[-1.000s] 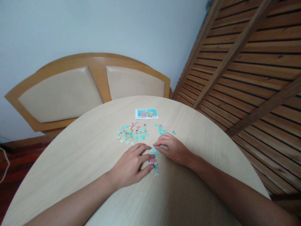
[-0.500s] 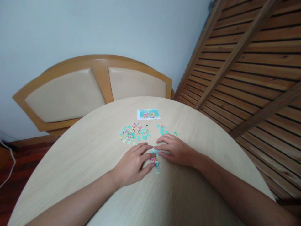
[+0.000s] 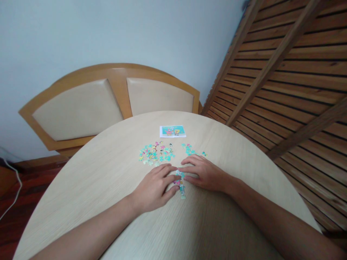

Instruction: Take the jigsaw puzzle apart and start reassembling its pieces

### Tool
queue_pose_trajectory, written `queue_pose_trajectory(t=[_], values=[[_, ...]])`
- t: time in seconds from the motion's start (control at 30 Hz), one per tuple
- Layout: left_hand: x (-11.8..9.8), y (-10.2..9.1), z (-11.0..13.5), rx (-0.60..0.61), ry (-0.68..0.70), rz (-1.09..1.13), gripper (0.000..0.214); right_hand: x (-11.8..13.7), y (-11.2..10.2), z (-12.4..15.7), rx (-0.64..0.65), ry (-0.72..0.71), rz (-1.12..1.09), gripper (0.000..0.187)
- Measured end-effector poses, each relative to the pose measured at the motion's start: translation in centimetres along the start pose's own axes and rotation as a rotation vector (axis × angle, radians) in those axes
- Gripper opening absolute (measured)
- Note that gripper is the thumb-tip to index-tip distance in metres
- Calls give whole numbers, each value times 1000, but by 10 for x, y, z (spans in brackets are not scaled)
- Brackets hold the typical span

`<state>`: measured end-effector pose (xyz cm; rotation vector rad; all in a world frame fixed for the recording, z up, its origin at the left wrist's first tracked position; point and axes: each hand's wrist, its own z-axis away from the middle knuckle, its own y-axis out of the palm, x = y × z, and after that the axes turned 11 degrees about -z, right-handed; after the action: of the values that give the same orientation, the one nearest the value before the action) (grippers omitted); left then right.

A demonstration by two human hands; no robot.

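Observation:
A narrow strip of joined jigsaw puzzle pieces [image 3: 182, 190], teal, pink and white, lies flat on the table between my hands. From its left side my left hand [image 3: 155, 187] reaches in with spread fingers, the fingertips resting on or at the edge of the strip. My right hand [image 3: 204, 172] comes from the right, fingers apart and slightly bent, its fingertips at the strip's upper end. Part of the strip is hidden under the fingers. Beyond my left hand lies a scattered heap of loose puzzle pieces [image 3: 150, 154].
A smaller cluster of pieces [image 3: 188, 149] lies beyond my right hand, with a separate bit [image 3: 204, 154] beside it. Farther back is a picture card [image 3: 173, 131] with cartoon figures. The round wooden table [image 3: 81, 180] stands before a padded headboard [image 3: 118, 90] and slatted wood [image 3: 271, 79].
The view has shifted slightly, so everything sits a little farther right. Both hands stay almost still at the strip of pieces.

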<state>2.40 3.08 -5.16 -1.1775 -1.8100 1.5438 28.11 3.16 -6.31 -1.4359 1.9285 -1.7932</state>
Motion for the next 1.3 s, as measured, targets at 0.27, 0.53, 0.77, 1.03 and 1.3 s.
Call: queue_pose_trajectory(t=[0.27, 0.53, 0.77, 1.03, 1.3], values=[[4, 2, 0, -24, -10, -26, 31, 2, 3, 0, 4, 53, -34, 40], [6, 4, 0, -18, -21, -26, 32, -1, 2, 0, -26, 98, -4, 37], [9, 4, 1, -3, -19, -61, 34, -4, 5, -3, -51, 93, 14, 32], [13, 6, 6, 89, -57, -104, 47, -39, -4, 6, -519, 483, -1, 35], [14, 7, 7, 62, -23, -113, 47, -59, -9, 14, -538, 651, 25, 24]])
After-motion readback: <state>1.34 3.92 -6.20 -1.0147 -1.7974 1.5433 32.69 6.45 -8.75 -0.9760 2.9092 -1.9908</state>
